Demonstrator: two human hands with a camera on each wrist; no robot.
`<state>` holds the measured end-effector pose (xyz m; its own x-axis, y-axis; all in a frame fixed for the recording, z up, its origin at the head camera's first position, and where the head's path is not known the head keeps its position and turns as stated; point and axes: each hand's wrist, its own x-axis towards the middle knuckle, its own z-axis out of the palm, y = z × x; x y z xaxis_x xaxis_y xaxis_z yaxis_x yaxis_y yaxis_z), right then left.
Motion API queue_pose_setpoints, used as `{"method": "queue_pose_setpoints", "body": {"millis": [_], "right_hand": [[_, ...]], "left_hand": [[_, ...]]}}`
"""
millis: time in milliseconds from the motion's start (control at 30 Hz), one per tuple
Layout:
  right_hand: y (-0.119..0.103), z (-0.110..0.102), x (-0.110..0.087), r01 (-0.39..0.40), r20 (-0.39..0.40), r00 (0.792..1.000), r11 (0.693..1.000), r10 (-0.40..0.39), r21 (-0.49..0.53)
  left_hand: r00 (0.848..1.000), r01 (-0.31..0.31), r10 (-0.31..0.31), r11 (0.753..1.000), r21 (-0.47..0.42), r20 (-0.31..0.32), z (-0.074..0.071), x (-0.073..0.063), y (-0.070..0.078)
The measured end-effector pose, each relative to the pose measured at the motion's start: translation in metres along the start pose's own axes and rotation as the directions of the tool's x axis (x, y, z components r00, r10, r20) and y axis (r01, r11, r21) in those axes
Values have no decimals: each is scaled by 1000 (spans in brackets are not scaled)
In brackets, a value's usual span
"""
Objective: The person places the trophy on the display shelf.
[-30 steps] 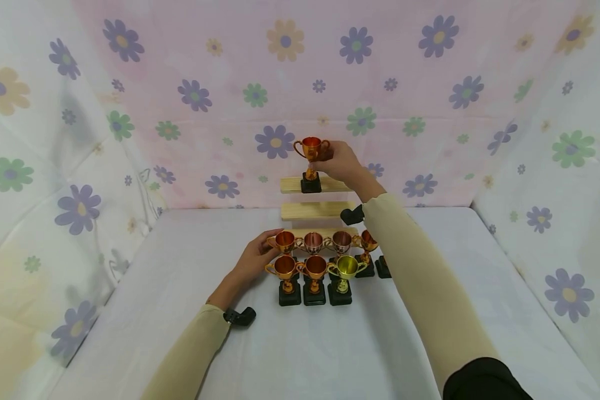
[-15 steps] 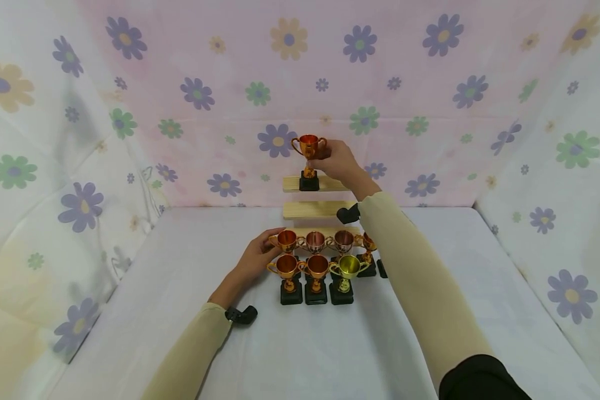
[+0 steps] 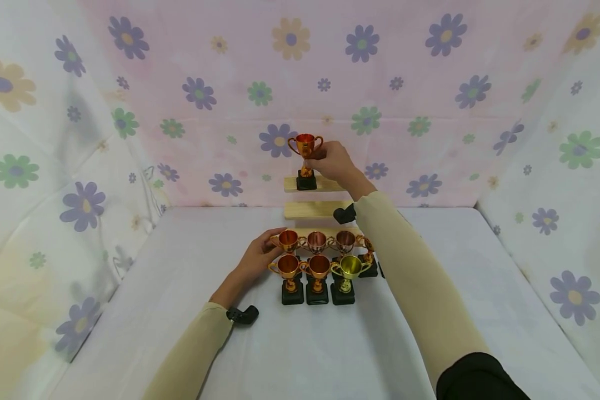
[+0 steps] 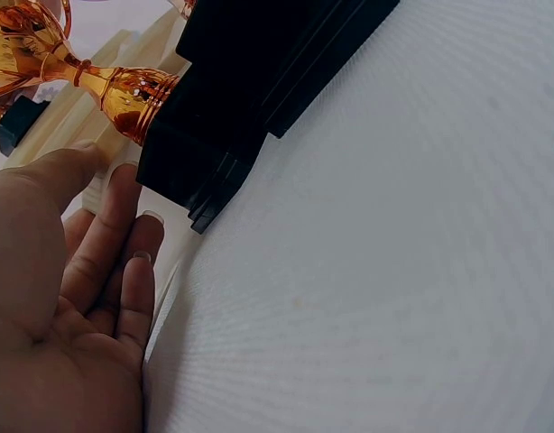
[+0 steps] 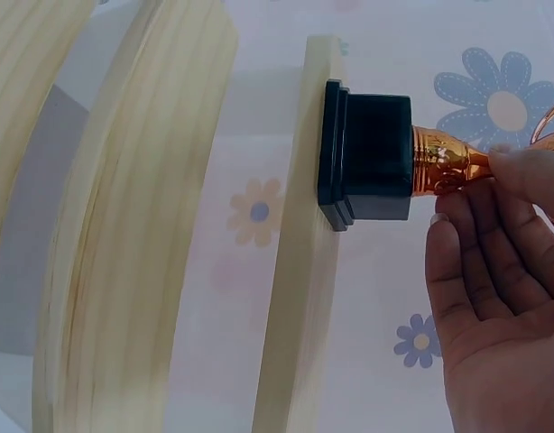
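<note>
My right hand (image 3: pixel 334 162) pinches the stem of a copper-orange trophy cup (image 3: pixel 305 145) between thumb and fingers. The cup is upright. Its black square base (image 5: pixel 376 155) meets the top wooden step (image 5: pixel 304 298) in the right wrist view, towards the step's left end. My left hand (image 3: pixel 256 256) is low at the left end of the bottom wooden step (image 3: pixel 300 230), beside the leftmost back trophy (image 3: pixel 288 240). In the left wrist view its fingers (image 4: pixel 106 239) reach out loosely behind a black trophy base (image 4: pixel 196 149), with the thumb at the wood's edge.
Two orange trophies (image 3: pixel 288 265) and a yellow-gold trophy (image 3: pixel 350 266) form the front row, with several copper-toned ones behind. My right forearm covers part of the right side. The middle wooden step (image 3: pixel 312 210) lies between the others. A flowered cloth (image 3: pixel 220 133) hangs behind.
The right hand and its trophy have shifted slightly left along the top step. The left hand has stayed beside the stand. The head view has shifted a little.
</note>
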<state>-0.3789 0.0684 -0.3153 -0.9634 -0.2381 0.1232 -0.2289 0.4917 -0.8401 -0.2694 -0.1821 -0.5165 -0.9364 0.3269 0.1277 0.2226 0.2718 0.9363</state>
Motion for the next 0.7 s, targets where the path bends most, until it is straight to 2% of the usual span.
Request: {"method": "queue_pose_setpoints", "body": {"millis": [333,700], "right_hand": [[-2,7,3,-9,-5,1000,999,9,30],[-4,13,9,8,-13,1000,1000,-7,27]], "left_hand": [[1000,3,-3,1000,-18,7,1,-1,2],[1000,3,-3,1000,1,-7,1,0,2]]}}
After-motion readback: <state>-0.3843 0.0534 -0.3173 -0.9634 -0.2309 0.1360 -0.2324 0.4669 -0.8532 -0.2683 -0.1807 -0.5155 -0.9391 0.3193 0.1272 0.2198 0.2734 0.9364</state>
